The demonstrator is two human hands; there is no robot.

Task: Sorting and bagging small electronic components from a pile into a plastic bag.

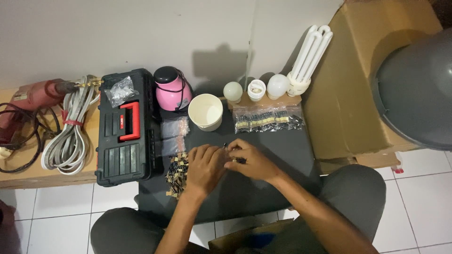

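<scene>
Left hand (203,165): curled, knuckles up, set beside the pile of small components (177,173)
Right hand (248,161): fingertips pinched on a small dark component (238,160)
Hands: held close together over the dark tabletop (282,155)
Behind: white cup (205,111), black toolbox (125,127)

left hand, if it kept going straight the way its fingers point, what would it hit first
Probably the cream paper cup: the left hand points up and away across the dark mat, and the cup stands next in that line. Depth is hard to judge, so it might pass just beside it.
</scene>
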